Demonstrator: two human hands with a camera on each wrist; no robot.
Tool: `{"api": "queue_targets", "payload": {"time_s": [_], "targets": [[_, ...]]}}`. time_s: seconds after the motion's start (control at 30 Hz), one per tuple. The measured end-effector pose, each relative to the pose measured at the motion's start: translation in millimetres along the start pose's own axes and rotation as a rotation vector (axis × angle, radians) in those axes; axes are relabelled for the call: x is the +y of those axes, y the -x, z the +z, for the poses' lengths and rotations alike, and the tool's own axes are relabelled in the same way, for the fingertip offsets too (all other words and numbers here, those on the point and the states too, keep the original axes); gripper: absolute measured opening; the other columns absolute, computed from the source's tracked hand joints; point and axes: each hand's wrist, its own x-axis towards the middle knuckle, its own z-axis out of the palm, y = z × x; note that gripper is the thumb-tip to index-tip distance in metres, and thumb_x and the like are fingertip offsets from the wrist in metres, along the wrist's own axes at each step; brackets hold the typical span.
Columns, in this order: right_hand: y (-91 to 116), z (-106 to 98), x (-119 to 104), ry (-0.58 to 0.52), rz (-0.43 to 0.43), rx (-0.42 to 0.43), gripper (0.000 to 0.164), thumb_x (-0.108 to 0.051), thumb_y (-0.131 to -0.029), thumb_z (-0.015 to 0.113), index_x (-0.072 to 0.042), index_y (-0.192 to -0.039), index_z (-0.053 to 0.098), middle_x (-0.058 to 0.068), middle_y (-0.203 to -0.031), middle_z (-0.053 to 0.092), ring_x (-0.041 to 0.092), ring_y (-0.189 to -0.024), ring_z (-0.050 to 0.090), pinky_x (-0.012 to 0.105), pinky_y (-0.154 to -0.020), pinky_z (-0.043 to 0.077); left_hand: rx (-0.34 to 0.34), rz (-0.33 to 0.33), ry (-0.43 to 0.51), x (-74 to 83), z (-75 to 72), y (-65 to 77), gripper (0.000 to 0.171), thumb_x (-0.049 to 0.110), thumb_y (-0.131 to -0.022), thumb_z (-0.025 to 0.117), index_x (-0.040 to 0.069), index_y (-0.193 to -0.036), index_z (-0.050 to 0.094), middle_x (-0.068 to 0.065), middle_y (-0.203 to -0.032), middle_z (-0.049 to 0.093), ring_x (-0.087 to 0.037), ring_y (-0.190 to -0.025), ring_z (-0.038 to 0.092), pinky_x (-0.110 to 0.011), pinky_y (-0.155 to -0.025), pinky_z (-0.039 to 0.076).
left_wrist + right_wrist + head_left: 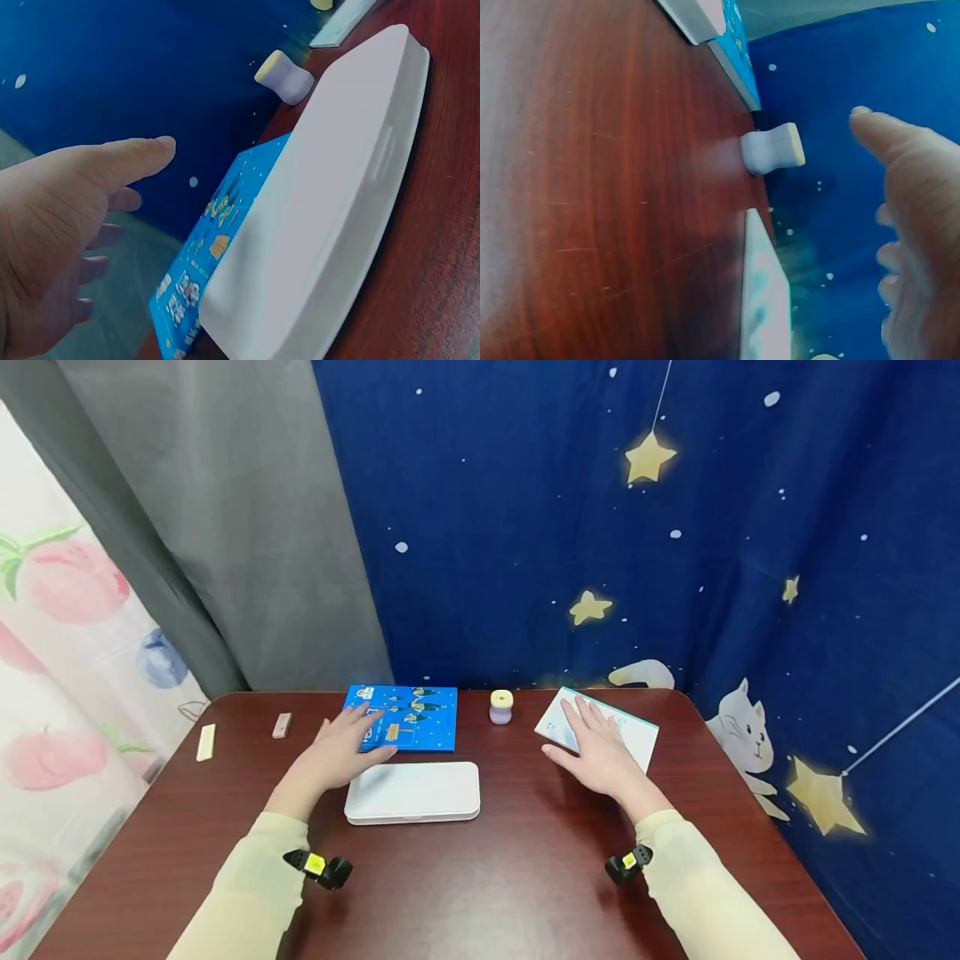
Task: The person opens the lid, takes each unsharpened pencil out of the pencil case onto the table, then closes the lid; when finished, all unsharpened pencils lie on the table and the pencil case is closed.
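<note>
My left hand (339, 753) is held over the table with its fingers spread, holding nothing. It overlaps the left side of a blue illustrated book (427, 718) in the head view. Just in front of the book lies a closed white case (414, 792) with rounded corners. My right hand (596, 756), fingers extended, holds nothing and overlaps a white booklet (636, 737) in the head view. From the right wrist view, that hand (922, 217) shows raised above the booklet (765, 300). Between the two hands, at the back, stands a small lilac container with a yellow top (501, 707).
A pale yellow bar (206, 742) and a small pink bar (282, 725) lie at the back left of the brown table (510, 893). A blue starry curtain (510, 527) and a grey curtain (277, 527) hang right behind the table's back edge.
</note>
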Motion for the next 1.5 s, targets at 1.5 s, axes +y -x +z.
{"api": "queue_targets", "payload": {"time_s": [1.5], "targets": [[-9.9,87.7,-72.9,-0.183,-0.335,-0.244,0.085,-0.062,-0.086,0.078,-0.033,-0.159,0.046,0.002,-0.165,0.041,0.021,-0.149,0.042,0.047,-0.117,0.04,-0.101,0.087,0.408,-60.0,64.0,52.0,0.116,0.05,-0.08,0.089,0.016,-0.168,0.021,-0.019,-0.168,0.025,-0.043,-0.149,0.034,-0.066,-0.113,0.036]]}}
